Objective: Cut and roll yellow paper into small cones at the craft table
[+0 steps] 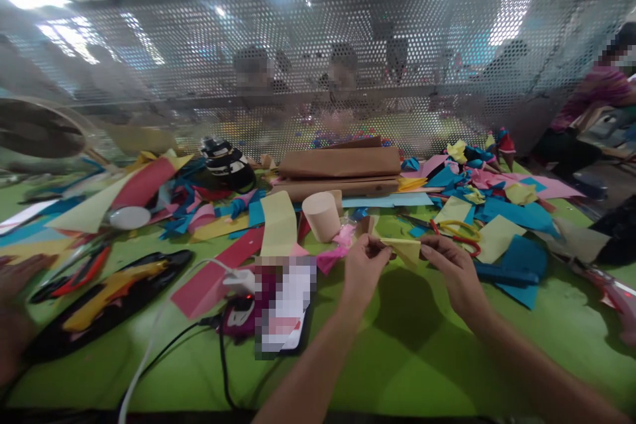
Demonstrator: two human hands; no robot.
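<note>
A small piece of yellow paper [408, 252] is stretched between my two hands, just above the green table [397, 371]. My left hand [365, 262] pinches its left end, and my right hand [450, 265] pinches the right end. The paper looks folded along its top edge. Just beyond my left hand stand a pale paper roll [322, 217] and scraps of pink paper [338, 248]. Scissors with red and yellow handles [460, 233] lie past my right hand, near blue paper [521, 271].
A phone [293, 308], a power bank [238, 318] and cables lie left of my arms. Another person's hand [17, 291] rests at the far left, by a black tray [163, 265]. Brown paper [342, 164] lies before a perforated metal screen [318, 33]. A fan [40, 129] stands left.
</note>
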